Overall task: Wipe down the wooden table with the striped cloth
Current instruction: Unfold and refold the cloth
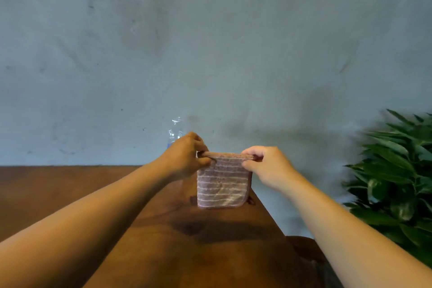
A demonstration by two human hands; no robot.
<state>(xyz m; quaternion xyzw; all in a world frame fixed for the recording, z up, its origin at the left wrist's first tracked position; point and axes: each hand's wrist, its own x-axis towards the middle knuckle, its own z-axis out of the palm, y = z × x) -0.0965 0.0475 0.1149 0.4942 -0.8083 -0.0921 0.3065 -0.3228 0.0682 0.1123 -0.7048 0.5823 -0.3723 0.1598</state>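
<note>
Home-like room: bare grey wall (210,42), wooden table (187,252), leafy houseplant (397,170).

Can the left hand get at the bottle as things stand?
Probably not yet: the left hand grips the striped cloth. The bottle stands just behind it, path unobstructed.

No legible txt anywhere.

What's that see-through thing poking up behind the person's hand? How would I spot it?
Start at the wooden table and follow its far edge to the grey wall. There, behind the left hand, stands a clear plastic bottle, mostly hidden. It is the only transparent thing, unlike the striped cloth beside it.
</note>
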